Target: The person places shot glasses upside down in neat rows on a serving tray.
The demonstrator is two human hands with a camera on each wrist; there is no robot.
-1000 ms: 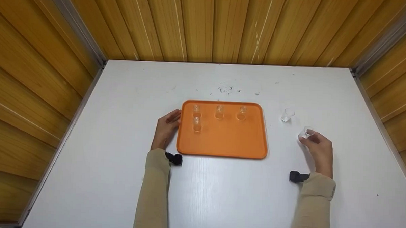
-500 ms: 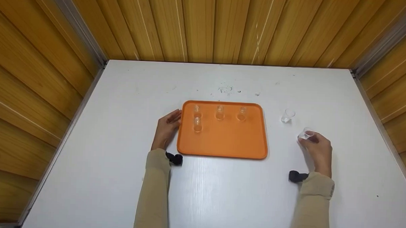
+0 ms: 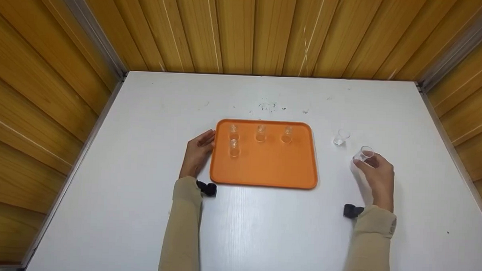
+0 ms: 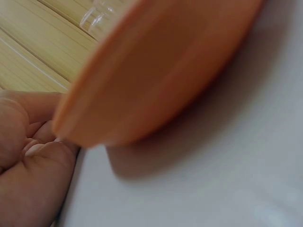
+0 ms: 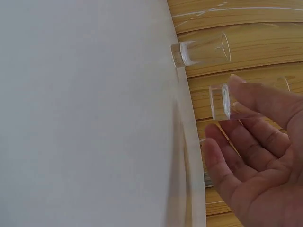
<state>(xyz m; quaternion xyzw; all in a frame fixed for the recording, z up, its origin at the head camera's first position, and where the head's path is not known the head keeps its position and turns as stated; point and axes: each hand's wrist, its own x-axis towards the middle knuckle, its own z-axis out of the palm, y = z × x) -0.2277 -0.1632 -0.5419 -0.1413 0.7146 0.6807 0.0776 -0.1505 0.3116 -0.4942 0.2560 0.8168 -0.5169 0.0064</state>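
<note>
My right hand (image 3: 378,172) pinches a small clear shot glass (image 5: 220,102) between thumb and fingers, its mouth facing up. In the right wrist view its base is raised off the white table. A second clear shot glass (image 3: 340,137) stands upright on the table, just beyond that hand. My left hand (image 3: 196,153) lies along the left edge of an orange tray (image 3: 274,166), fingertips right at the rim (image 4: 80,109). Several clear glasses stand upside down on the tray: a back row with a left glass (image 3: 234,133), and one glass (image 3: 234,148) in front of it.
The white table (image 3: 261,232) carries the tray near its middle. Wood-look panels (image 3: 268,32) stand behind it and at both sides. Dark scuff marks (image 3: 267,107) show on the tabletop behind the tray. A black wrist camera (image 3: 207,188) sits at my left cuff.
My right hand has raised the shot glass slightly, and it now shows a little farther up in the head view. My left hand, the tray and the other glasses stay put.
</note>
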